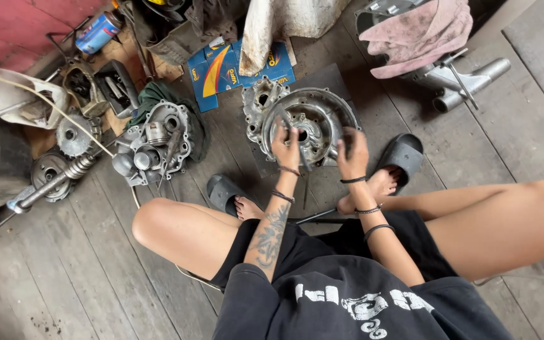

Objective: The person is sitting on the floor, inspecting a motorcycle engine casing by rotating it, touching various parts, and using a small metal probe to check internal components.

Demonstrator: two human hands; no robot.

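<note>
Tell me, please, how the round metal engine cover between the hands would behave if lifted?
The engine cover looks like thick cast metal, so probably stiff and heavy. Its greasy sheen suggests a slippery hold. Lying flat on the floor, it seems unlikely to roll.

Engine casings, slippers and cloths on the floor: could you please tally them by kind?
Engine casings: 2, one under the hands, one to the left
Black slippers: 2
Pink cloth: 1
Total: 5
</note>
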